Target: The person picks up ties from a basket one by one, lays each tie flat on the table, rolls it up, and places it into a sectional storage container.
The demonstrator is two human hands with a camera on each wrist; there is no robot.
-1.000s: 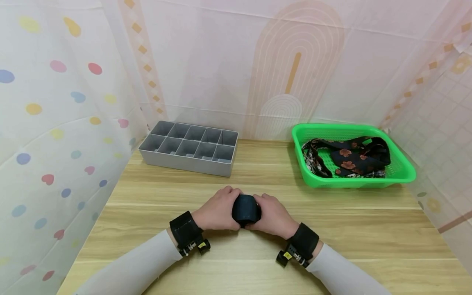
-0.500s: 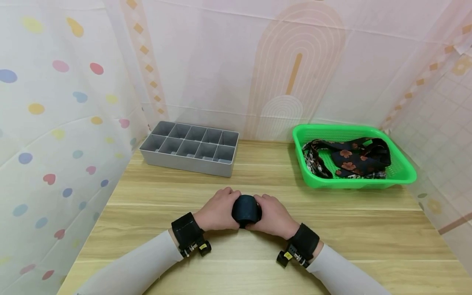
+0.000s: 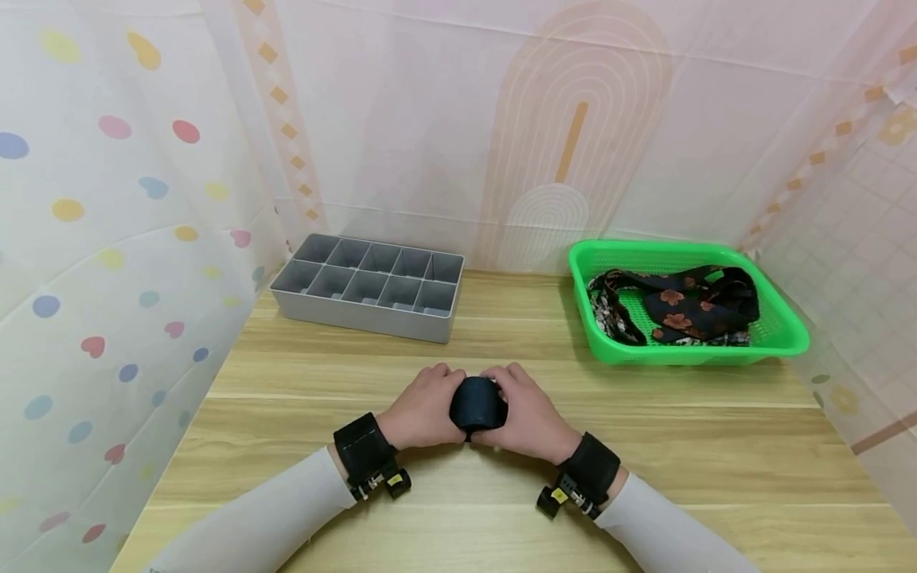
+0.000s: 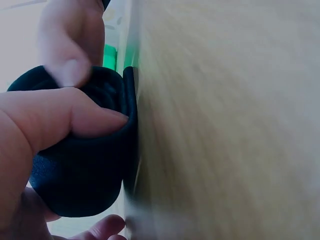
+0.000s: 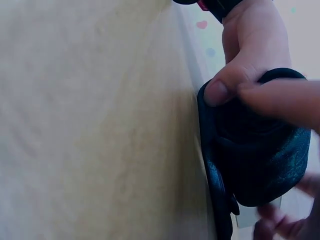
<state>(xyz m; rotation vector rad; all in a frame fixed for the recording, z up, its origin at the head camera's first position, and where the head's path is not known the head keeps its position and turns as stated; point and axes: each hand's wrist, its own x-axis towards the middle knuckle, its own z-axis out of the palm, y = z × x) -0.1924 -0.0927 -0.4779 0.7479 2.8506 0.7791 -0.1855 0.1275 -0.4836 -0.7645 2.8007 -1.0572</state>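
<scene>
A dark, rolled-up necktie (image 3: 476, 404) lies on the table between both hands. My left hand (image 3: 421, 410) grips its left side, and in the left wrist view the thumb presses on the end of the roll (image 4: 80, 175). My right hand (image 3: 532, 418) holds the right side, fingers round the far side and thumb at the near end. In the right wrist view this hand is blurred against the roll (image 5: 262, 167), and a flat strip of the fabric lies along the table beneath it. The far side of the roll is mostly hidden.
A grey divided box (image 3: 361, 318) with two rows of compartments stands at the back left. At the back right, a green basket (image 3: 777, 338) holds patterned neckties (image 3: 680, 306). Printed curtains (image 3: 401, 119) border the wooden table (image 3: 458, 525).
The fingers of my right hand have shifted slightly forward and left over the roll. My left hand stays in about the same place, still gripping the necktie.
</scene>
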